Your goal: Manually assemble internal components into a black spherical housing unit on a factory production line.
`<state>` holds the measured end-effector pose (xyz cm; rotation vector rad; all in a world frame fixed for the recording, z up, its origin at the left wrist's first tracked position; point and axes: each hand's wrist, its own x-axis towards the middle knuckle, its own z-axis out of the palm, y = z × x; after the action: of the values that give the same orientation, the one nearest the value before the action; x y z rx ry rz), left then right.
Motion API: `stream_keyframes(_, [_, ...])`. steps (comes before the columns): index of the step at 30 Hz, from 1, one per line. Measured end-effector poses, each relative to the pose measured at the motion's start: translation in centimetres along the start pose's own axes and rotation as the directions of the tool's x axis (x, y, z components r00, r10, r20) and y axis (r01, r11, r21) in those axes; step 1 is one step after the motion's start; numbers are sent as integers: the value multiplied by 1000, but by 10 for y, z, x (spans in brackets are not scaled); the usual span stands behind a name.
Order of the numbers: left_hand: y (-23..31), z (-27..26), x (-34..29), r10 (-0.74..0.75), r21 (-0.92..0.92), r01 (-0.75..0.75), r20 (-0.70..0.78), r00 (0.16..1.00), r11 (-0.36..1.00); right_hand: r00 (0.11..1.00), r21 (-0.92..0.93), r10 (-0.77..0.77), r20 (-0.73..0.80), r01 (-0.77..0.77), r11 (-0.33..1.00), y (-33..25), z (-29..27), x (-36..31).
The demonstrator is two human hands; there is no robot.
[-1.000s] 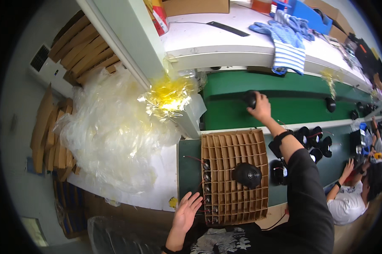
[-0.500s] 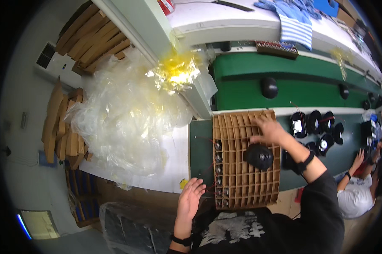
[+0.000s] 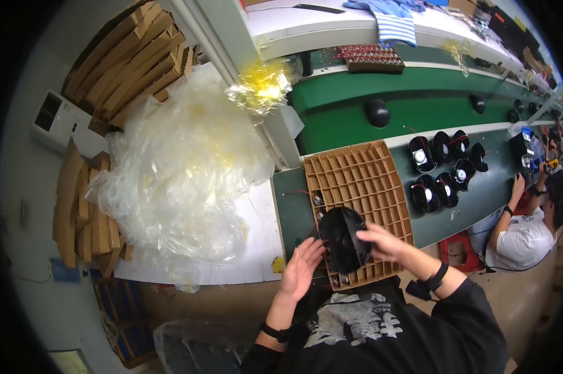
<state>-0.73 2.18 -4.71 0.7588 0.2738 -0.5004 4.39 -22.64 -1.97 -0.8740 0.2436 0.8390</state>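
Note:
A round black plastic shell [image 3: 342, 242] is tilted over the left part of the cardboard divider grid [image 3: 370, 181], its hollow side facing up. My right hand [image 3: 384, 242] grips the shell's right rim, thumb at the edge and the other fingers partly hidden. My left hand [image 3: 301, 268] is at the shell's left edge with its fingers stretched out; whether they touch it is hard to tell. Small metallic parts [image 3: 319, 198] with thin red wires sit in the grid's left column, partly covered by the shell.
Several black shells with wires and white round parts [image 3: 425, 193] stand on the dark green table [image 3: 481, 193] to the right. Beyond is a green conveyor belt [image 3: 337, 112] with black domes [image 3: 377, 113]. Clear plastic film [image 3: 175, 181] heaps up at left. A co-worker [image 3: 524, 230] sits at right.
The shell has gone from dome-up on the grid to hollow-side-up, farther left. My right hand has closed on its rim, and my left hand has come in beside it. The view has shifted.

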Motion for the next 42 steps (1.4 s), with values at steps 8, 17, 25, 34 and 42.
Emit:
stream_keyframes(8, [6, 6, -13, -145, -442, 267, 290, 946, 856, 911, -785, -377, -165, 111, 610, 37, 57, -1])
stream_keyframes(17, [17, -42, -25, -48, -382, 135, 229, 972, 914, 896, -947, -349, 273, 186, -264, 94, -51, 23])
stream_keyframes(25, [25, -44, -40, 38, -375, 5, 108, 993, 927, 948, -684, -167, 271, 67, -727, 130, -38, 46])
stream_keyframes(34, [22, -39, -42, 50, -364, -8, 106, 993, 931, 907, -883, -253, 336, 210, -419, 74, -22, 31])
stream_keyframes(42, [26, -12, -28, 51, -303, -30, 61, 997, 952, 721, -988, -678, 146, 141, -63, 63, -124, 10])
